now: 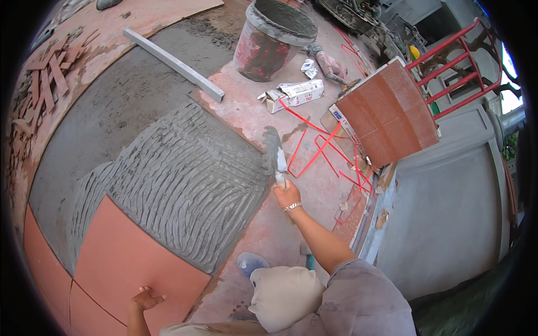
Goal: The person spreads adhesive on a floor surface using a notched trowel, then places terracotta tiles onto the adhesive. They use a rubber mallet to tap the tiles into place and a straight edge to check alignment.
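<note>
My right hand (287, 194) is wrapped round the handle of a trowel (274, 152). Grey mortar coats its blade, which lies beside the right edge of a ridged mortar bed (179, 173). Over a large terracotta floor tile (131, 246) at the lower left is my left hand (148, 298), its fingers apart and nothing in it. Whether that hand touches the tile I cannot tell. The tile's far edge borders the combed mortar, and more terracotta tiles (47, 263) lie along its left and near sides.
A mortar-filled bucket (266, 47) stands at the back. A metal straightedge bar (174, 64) crosses the smoother mortar. To the right are a torn white box (297, 94), red strapping (322, 148), a power tool (330, 64), stacked tiles (386, 112) and a red metal frame (462, 61). Tile offcuts (45, 84) lie far left.
</note>
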Demonstrator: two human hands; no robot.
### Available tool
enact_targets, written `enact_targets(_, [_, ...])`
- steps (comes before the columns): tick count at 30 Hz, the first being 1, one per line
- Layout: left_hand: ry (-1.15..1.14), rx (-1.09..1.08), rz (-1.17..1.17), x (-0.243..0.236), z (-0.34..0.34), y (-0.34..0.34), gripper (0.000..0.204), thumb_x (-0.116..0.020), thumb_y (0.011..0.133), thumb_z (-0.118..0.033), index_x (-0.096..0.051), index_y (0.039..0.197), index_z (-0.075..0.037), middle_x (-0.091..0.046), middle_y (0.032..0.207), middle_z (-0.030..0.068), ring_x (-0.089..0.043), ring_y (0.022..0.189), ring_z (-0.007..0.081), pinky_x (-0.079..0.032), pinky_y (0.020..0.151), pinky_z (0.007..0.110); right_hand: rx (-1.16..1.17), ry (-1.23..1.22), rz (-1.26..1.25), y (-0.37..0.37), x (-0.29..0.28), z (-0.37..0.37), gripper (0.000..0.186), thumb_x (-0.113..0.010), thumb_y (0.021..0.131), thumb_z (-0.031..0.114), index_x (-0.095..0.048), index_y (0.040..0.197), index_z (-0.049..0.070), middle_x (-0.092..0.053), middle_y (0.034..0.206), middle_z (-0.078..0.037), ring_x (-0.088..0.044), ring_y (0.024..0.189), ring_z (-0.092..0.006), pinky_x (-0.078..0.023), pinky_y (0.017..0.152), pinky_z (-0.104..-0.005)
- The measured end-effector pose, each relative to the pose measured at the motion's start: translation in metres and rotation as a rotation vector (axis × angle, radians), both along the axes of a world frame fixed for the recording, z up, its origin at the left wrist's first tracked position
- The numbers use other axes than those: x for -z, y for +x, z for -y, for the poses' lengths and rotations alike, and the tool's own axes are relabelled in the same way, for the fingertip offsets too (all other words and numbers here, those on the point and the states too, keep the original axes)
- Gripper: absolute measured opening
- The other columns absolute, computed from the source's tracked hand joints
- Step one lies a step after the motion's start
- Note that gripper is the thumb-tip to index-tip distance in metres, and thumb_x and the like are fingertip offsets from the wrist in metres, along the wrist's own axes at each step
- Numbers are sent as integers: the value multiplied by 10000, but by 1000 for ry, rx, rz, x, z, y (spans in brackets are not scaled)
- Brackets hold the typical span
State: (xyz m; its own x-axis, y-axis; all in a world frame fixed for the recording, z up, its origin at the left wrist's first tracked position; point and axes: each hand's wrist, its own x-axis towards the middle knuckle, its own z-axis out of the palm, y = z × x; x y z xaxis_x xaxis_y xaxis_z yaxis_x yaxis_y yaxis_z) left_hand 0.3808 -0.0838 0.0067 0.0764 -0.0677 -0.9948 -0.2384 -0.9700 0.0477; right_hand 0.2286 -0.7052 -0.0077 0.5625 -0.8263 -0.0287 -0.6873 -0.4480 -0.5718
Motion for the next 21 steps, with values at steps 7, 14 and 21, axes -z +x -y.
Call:
enact_targets(7, [31,132,-72,6,3,12,1202,-595,840,-776,-184,1597,62,-139,1675,296,-275,1537,379,-305,1228,417,798,-43,-234,-243,34,71,493,-762,811,412,-706,1042,-20,-727,992,-273,-700,960,-455,-537,869,-514])
enact_targets(14, [119,206,-39,-2,17,7,1024,-568,900,-647,-195,1626,-28,-171,1690,234,-294,1533,363,-300,1233,429,959,-57,-483,-357,59,51,627,-695,881,512,-687,1124,-66,-728,1042,-281,-702,1004,-447,-538,911,-512])
enact_targets(21, [196,225,2,-9,36,4,1022,-584,890,-662,-241,1619,-32,-198,1693,197,-307,1529,347,-295,1239,429,939,108,-597,-386,63,31,629,-706,879,481,-667,1210,-53,-699,1097,-303,-682,1052,-444,-524,955,-496])
